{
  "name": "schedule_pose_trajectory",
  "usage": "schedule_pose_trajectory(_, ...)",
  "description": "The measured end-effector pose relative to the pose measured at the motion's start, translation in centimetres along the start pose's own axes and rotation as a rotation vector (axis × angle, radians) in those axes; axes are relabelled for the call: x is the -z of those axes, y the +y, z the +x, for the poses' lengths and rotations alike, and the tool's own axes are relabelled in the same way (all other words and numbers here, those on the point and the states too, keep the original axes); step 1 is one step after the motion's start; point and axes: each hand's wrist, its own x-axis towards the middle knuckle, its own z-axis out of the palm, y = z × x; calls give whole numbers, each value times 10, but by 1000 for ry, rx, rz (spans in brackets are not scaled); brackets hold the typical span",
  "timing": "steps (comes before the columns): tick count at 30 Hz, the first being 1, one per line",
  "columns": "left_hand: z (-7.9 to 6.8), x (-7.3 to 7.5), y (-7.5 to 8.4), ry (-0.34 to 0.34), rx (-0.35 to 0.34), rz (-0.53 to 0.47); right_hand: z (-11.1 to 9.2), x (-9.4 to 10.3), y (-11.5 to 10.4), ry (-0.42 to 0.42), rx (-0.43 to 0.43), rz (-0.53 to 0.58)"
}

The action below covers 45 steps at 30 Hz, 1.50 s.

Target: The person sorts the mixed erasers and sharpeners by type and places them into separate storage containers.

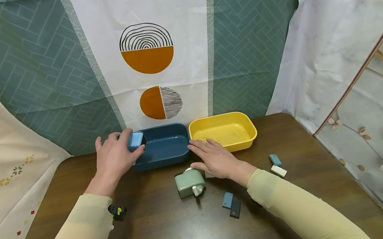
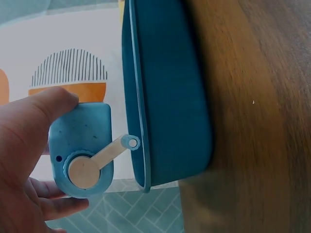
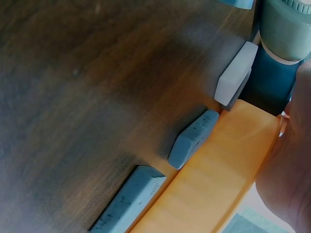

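Left grip: at left of centre in the head view, the left hand (image 1: pixel 114 157) pinched the light blue cranked box (image 2: pixel 80 130) between thumb and fingers, the gap only as wide as the box.
Box position: we saw it at the left end of the dark blue tray (image 1: pixel 162 162) — whether above the rim or partly inside, we could not tell.
Crank snag: in the left wrist view, the crank (image 2: pixel 112 153) stuck out toward the tray's rim; we judged it could catch there if the box were lowered carelessly, twisting the box out of the pinch.
Right grip: near the middle of the head view, the right hand (image 1: pixel 217 160) was uncurled, fingers stretched over the lower left corner of the yellow tray (image 1: pixel 244 144); we saw nothing held in it.
Green neighbour: the green cranked box (image 1: pixel 188 183) stood just beside the right thumb (image 1: pixel 199 166) — contact we could not confirm, so a sideways sweep might have knocked it.
Loose blocks: at lower right of centre, a blue block (image 1: pixel 227 200) and a black block (image 1: pixel 235 209) lay close together; a dragging right sleeve (image 1: pixel 292 205) could have scattered them, we thought.
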Motion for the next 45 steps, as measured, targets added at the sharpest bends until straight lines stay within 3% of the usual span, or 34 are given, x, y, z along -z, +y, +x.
schedule_pose_trajectory(18, 17, -23, 2, -40, 10, -4, -1, 1, -2, 7, 0, 18)
schedule_pose_trajectory(45, 19, -54, 2, -124, 44, -19, -1, -1, -2, 11, -3, 8)
